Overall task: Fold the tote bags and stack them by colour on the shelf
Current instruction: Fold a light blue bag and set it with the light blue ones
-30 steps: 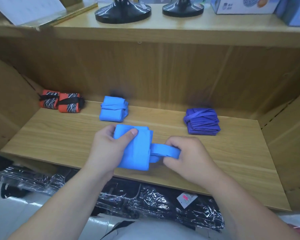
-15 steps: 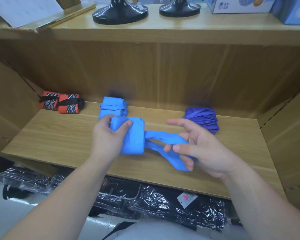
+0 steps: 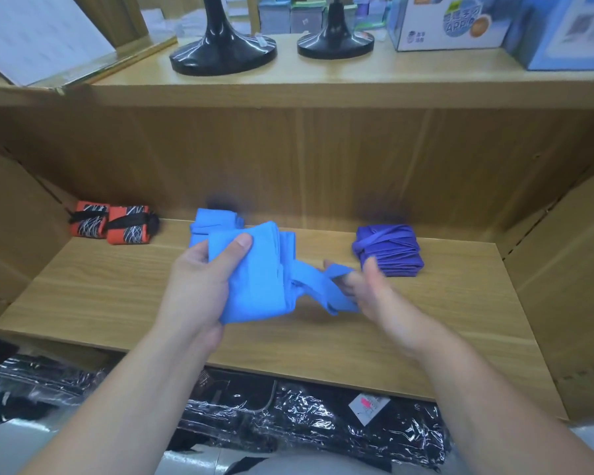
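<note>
At the left back of the wooden shelf (image 3: 117,303) lie two orange patterned folded bags with black straps (image 3: 112,222); they seem out of danger. The left hand (image 3: 199,286) grips the half-folded light blue fabric tote bag (image 3: 258,272) above the shelf, thumb on top, just in front of a folded light blue bag (image 3: 213,221). If this grip loosens, I think the layers can slide open. The long blue strap (image 3: 326,291) runs to the right and lies round the fingers of the right hand (image 3: 374,293), which holds it; blur hides how firmly. A loose or twisted wrap can let the bundle open later. Near this hand sits the folded purple bag (image 3: 388,250), which a wide swing can knock.
</note>
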